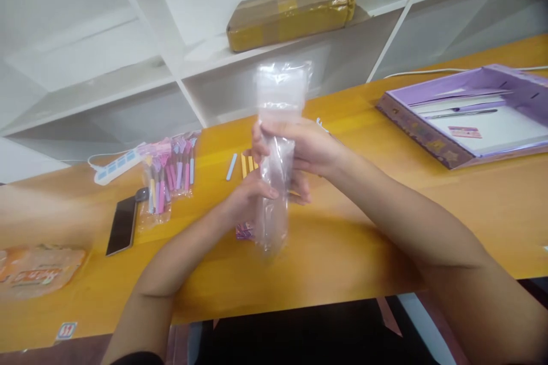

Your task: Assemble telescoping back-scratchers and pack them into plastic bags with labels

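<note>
Over the wooden table (pixel 351 274), the clear plastic bag (pixel 276 165) hangs roughly upright; whether it is 1 layer or several, I cannot tell. Handling it well likely calls for a light, even pinch, as thin plastic may slip or crease. The right hand (pixel 310 145) grips higher, thumb across the front; the left hand (pixel 250 194) grips lower, thumb also in front. Both appear clamped on the plastic, some fingertips hidden.
</note>
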